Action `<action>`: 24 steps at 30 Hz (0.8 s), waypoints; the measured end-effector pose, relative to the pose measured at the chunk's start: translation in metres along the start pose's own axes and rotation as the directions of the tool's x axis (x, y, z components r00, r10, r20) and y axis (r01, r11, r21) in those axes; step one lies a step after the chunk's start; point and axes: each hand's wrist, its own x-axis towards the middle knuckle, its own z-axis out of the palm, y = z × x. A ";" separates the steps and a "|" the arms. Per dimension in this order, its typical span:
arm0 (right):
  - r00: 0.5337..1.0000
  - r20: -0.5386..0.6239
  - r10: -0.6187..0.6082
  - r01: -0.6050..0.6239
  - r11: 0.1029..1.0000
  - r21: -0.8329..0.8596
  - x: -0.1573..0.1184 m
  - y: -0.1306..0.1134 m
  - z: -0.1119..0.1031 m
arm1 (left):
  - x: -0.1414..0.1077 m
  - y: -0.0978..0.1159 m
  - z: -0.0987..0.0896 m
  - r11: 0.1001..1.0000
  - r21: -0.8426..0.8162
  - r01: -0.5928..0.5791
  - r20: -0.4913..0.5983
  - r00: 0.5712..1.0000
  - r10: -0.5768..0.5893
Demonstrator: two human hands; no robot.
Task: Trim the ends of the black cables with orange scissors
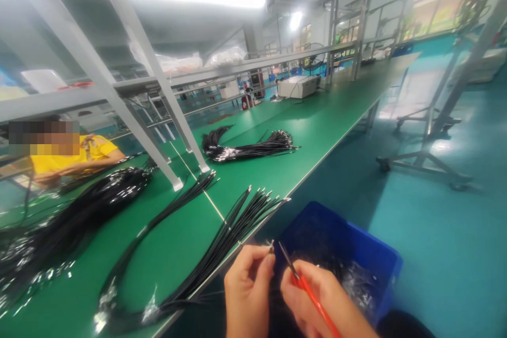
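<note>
My left hand [250,286] is closed in a pinch between thumb and forefinger. A small cable end [271,245] with a pale tip sticks up from the pinch. My right hand [317,296] grips a red-handled tool [315,297] with a slim, pointed metal tip. That tip stands just right of the cable end, apart from it. Whether the tool is scissors or pliers I cannot tell. Left of my hands, a bundle of black cables [222,251] curves along the green bench [190,253], its pale-tipped ends at the bench edge.
Below my hands is a blue bin [380,259] with clear plastic scraps. Another black cable bundle [253,150] lies farther up the bench, and a large cable pile [91,206] lies left. Metal posts [154,74] carry a shelf. A person in yellow [91,150] sits across.
</note>
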 end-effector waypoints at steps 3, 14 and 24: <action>0.997 0.070 -0.017 0.015 1.000 0.019 -0.008 -0.002 -0.004 | -0.001 -0.001 0.001 1.000 0.005 -0.005 -0.029 1.000 0.005; 0.997 0.025 0.075 -0.073 0.996 -0.057 -0.001 -0.007 -0.002 | -0.002 0.002 0.008 0.986 0.081 -0.147 -0.042 0.988 0.151; 0.995 0.070 0.070 -0.065 0.996 -0.068 0.002 -0.004 -0.013 | -0.001 -0.004 0.015 0.958 0.184 -0.218 -0.029 0.974 0.227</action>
